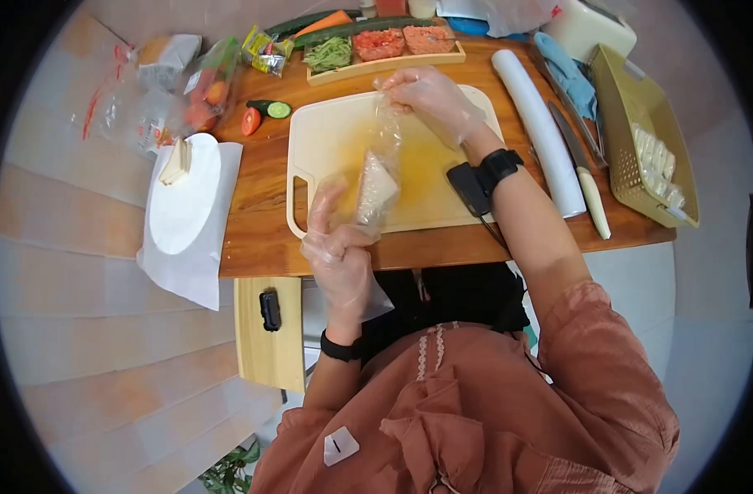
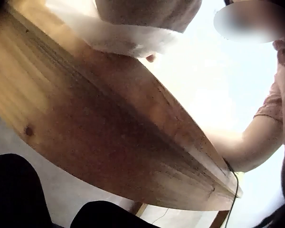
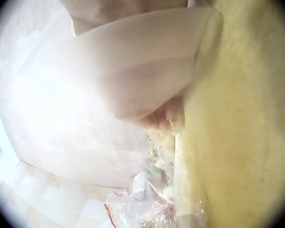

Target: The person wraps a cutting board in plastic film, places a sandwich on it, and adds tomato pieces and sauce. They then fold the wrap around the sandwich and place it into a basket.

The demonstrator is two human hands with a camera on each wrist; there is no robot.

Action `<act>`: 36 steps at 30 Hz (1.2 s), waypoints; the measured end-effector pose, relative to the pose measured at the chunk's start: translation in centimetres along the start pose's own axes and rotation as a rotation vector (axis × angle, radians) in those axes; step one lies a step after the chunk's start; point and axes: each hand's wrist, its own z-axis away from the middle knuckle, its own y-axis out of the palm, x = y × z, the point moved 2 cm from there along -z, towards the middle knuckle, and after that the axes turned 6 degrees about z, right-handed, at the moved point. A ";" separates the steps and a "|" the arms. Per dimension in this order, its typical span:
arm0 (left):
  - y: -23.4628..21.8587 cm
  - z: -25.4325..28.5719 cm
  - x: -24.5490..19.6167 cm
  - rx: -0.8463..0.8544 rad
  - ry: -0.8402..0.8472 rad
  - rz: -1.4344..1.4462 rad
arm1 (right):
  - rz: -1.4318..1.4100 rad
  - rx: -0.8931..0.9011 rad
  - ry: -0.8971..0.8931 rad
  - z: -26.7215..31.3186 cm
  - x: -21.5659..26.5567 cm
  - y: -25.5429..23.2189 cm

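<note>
A triangular sandwich (image 1: 378, 189) in clear plastic film stands up over the cream cutting board (image 1: 442, 193). My left hand (image 1: 342, 255), in a clear glove, grips its lower end, one finger pointing upward beside it. At the top, my right hand (image 1: 434, 99), also gloved, pinches the stretched upper end of the film (image 1: 387, 123). The right wrist view shows that gloved hand blurred close up, fingertips over the yellow-stained board (image 3: 237, 142). In the left wrist view the table's wooden edge (image 2: 109, 123) fills most of the frame, and the sandwich is out of sight.
Right of the board lie a white roll (image 1: 541, 132), a knife (image 1: 581, 169) and a basket (image 1: 640, 140) holding wrapped pieces. A tray (image 1: 385, 70) of cut fillings stands behind. At left, a cut sandwich (image 1: 176, 162) sits on a white plate (image 1: 179, 222), near bagged tomatoes (image 1: 204, 103).
</note>
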 end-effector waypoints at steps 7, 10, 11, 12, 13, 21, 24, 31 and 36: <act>0.1 0.0 0.0 -0.030 0.092 -0.071 | 0.093 0.001 -0.014 -0.7 -0.4 0.0; 0.3 0.0 -0.7 -0.044 0.198 -0.249 | -0.077 -0.015 -0.040 -0.6 -0.8 0.5; 0.5 0.0 -0.8 -0.040 0.201 -0.250 | -0.081 -0.018 -0.042 -0.7 -0.9 0.4; 0.6 0.0 -0.9 -0.050 0.209 -0.242 | -0.048 -0.019 -0.042 -0.6 -0.8 0.4; 0.6 0.1 -1.0 -0.060 0.213 -0.233 | -0.016 -0.017 -0.040 -0.5 -0.7 0.4; 0.1 -0.3 -1.3 0.036 0.227 -0.253 | -0.006 -0.021 -0.037 0.0 -0.4 0.6; 0.2 -0.3 -1.2 0.030 0.270 -0.273 | -0.004 -0.031 -0.066 0.3 -0.1 0.5; -0.4 0.1 -0.5 0.021 0.265 -0.206 | 0.208 -0.010 -0.008 0.7 0.7 0.3; -0.6 -0.2 -0.3 0.025 0.296 -0.142 | 0.023 -0.030 0.017 1.0 1.0 0.8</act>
